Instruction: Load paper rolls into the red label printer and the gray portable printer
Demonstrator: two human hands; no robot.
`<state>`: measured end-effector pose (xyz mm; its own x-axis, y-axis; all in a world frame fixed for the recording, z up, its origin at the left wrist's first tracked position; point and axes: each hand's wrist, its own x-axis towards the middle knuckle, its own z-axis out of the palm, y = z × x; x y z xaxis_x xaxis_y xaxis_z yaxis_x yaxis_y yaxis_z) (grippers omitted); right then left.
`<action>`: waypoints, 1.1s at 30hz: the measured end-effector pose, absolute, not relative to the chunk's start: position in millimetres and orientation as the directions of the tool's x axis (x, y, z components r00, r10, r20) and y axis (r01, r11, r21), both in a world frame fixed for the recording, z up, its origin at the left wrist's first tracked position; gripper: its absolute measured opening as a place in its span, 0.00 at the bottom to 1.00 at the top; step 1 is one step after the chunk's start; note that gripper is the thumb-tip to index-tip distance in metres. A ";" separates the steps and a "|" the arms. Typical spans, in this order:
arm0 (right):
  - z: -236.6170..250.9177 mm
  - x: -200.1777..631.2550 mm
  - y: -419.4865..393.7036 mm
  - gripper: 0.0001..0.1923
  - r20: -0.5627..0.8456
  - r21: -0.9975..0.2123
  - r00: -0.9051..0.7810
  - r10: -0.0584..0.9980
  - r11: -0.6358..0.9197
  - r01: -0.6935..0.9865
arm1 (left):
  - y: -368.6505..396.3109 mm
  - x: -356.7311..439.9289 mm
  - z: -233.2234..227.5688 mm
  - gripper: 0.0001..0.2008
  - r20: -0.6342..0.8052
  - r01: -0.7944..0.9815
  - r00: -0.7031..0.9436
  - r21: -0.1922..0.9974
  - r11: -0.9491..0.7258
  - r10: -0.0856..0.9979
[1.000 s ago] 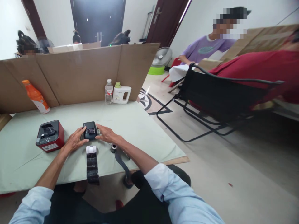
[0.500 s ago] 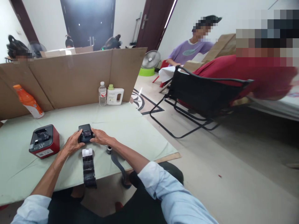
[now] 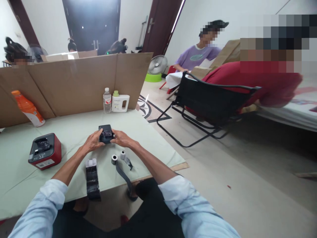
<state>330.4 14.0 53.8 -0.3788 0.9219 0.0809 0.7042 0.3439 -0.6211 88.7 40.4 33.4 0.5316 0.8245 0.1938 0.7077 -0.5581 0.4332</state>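
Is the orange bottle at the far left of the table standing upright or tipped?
Tipped. The orange bottle slants, cap up and to the left, its upper part against the cardboard wall and its base on the table.

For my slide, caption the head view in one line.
Both hands, left hand and right hand, grip a small black device above the green table.

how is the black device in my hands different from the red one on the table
The black device is held between the left hand and right hand; the red device sits untouched on the table. The black device looks smaller and all black; the red device has red sides. Both have dark tops.
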 end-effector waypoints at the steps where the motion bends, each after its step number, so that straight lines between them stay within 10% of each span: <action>1: 52.0 338.4 14.0 0.22 0.081 -0.624 -0.370 0.926 0.336 0.706 | 43.9 97.6 32.6 0.47 0.184 0.702 0.545 0.433 -0.565 0.818; 15: 12.9 377.0 -0.4 0.31 0.112 -0.748 -0.247 0.962 0.245 0.616 | 42.9 120.4 30.4 0.44 0.105 0.714 0.590 0.396 -0.578 0.800; 20: -13.8 381.2 -10.0 0.30 0.248 -0.701 -0.126 0.960 0.268 0.661 | 0.9 82.8 69.9 0.36 0.292 0.702 0.537 0.365 -0.611 0.791; 28: 29.7 335.1 -32.8 0.28 0.670 -0.475 0.021 0.742 0.407 0.780 | -73.4 -56.0 154.0 0.28 0.635 0.926 -0.087 0.335 -0.173 0.767; 33: 60.3 272.7 -39.9 0.29 0.677 -0.433 -0.146 0.721 0.551 0.713 | -90.2 -139.1 142.2 0.35 0.372 0.653 -0.590 0.742 0.152 0.716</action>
<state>272.7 -39.9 60.3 -0.1462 0.7211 0.6772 0.7130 0.5514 -0.4331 -139.1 -90.2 142.2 -0.5900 0.7164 0.3723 0.6528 0.1519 0.7422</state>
